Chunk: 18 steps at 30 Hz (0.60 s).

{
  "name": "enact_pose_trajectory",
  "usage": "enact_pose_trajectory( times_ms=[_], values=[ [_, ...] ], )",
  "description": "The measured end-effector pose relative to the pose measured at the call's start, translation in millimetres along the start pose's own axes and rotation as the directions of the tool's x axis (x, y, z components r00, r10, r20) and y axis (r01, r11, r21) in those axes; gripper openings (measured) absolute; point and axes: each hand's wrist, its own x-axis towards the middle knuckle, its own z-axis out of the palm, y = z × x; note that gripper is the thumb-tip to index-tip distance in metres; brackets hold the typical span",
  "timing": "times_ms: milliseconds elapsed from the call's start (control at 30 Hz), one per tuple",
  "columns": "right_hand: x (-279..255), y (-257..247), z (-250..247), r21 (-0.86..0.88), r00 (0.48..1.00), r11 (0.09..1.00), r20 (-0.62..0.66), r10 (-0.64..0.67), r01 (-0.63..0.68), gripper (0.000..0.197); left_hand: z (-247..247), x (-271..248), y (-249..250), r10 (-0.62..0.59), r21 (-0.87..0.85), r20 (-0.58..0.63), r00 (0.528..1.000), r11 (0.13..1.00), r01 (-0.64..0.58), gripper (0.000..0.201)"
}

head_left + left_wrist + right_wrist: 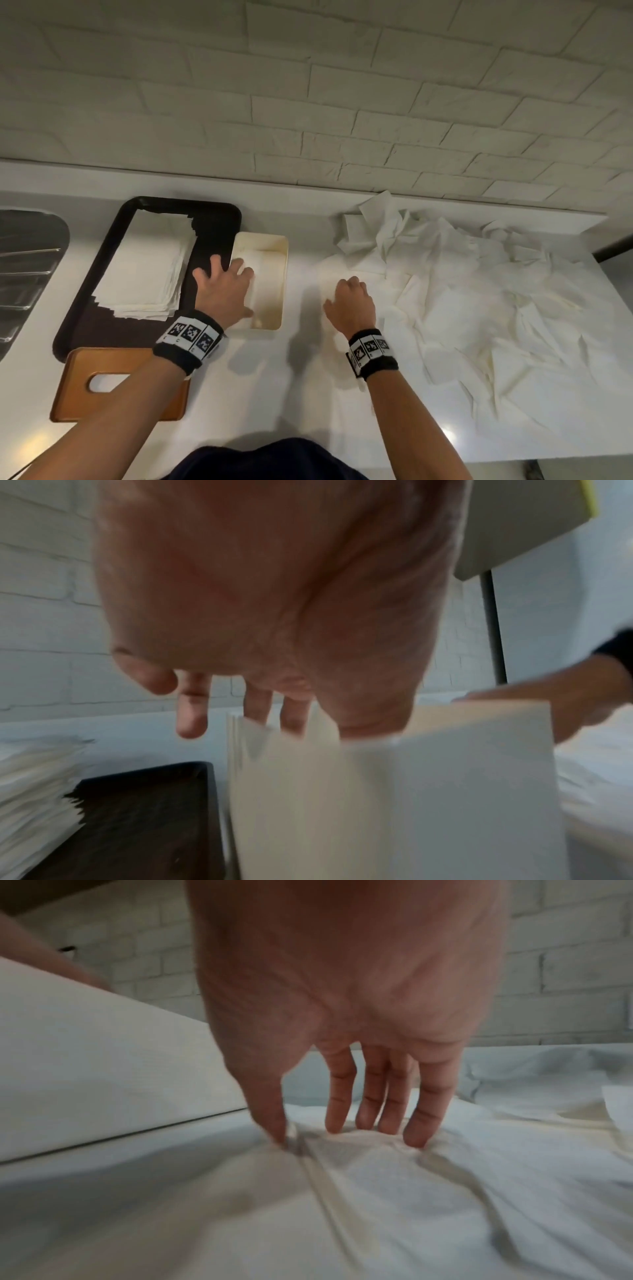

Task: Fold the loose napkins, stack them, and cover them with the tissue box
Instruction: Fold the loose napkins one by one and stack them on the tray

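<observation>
A cream open-topped box (283, 291) stands on the white counter beside the black tray (212, 222). My left hand (234, 270) reaches into it with fingers spread and straight, touching the folded napkins (262, 262) inside. In the left wrist view the left hand (240, 718) hangs over the box wall (445, 791). My right hand (342, 291) sits right of the box on a loose napkin (330, 270). In the right wrist view the right hand (342, 1137) presses thumb tip and fingertips (416, 1139) onto that napkin (377, 1204), which wrinkles between them. A brown slotted tissue box cover (85, 404) lies at front left.
A stack of folded napkins (147, 270) fills the left part of the tray. A crumpled pile of loose napkins (496, 291) covers the right of the counter up to the brick wall. A metal sink (24, 274) lies at far left.
</observation>
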Motion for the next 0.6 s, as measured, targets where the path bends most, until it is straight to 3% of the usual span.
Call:
enact_pose_trajectory(
  times_ms=[100,200,233,300,367,400,433,500,533,600],
  values=[
    [-2.9,-1.8,-0.3,-0.005,0.999,1.000,-0.036,-0.027,0.027,0.016,-12.1,-6.8,3.6,0.000,-0.206,-0.250,0.968,0.977,-0.053,0.060],
    [-5.5,-6.6,-24.8,0.339,0.999,0.941,-0.020,0.030,-0.021,0.011,-20.3,-7.8,11.1,-0.004,-0.431,-0.462,0.887,0.875,-0.220,0.030],
    [-9.2,-8.2,-36.7,0.529,0.999,0.848,-0.028,0.037,-0.017,0.011,-25.5,-9.2,14.8,-0.018,-0.533,-0.457,0.889,0.806,-0.258,0.026],
    [-25.1,-12.6,-64.2,0.852,0.999,0.523,-0.049,0.024,0.029,0.018,-38.8,-13.6,23.5,-0.033,-0.712,-0.360,0.932,0.656,-0.251,0.035],
    [-43.6,-17.3,-87.8,0.984,0.997,0.172,-0.043,-0.064,0.053,0.026,-54.2,-20.2,31.0,-0.017,-0.807,-0.256,0.966,0.554,-0.205,0.049],
    [-50.8,-18.8,-96.3,0.997,0.994,0.063,-0.035,-0.105,0.042,0.025,-60.7,-23.9,35.5,0.007,-0.857,-0.203,0.979,0.482,-0.181,0.054],
    [-55.9,-19.3,-100.0,1.000,0.992,0.002,-0.025,-0.125,0.025,0.019,-65.6,-27.1,39.9,0.030,-0.911,-0.155,0.987,0.383,-0.154,0.057],
    [-63.4,-21.7,-100.5,0.999,0.991,-0.035,0.008,-0.131,-0.013,0.005,-72.2,-31.9,49.3,0.061,-0.985,-0.100,0.993,0.134,-0.107,0.054],
    [-66.8,-23.9,-96.2,0.998,0.991,-0.052,0.032,-0.129,-0.039,0.010,-72.2,-32.8,54.6,0.063,-0.993,-0.104,0.993,0.050,-0.108,0.047],
    [-72.1,-30.5,-84.4,0.995,0.993,-0.040,0.092,-0.079,-0.095,0.033,-70.2,-35.7,63.8,0.053,-0.992,-0.123,0.991,0.011,-0.124,0.038]
  ],
)
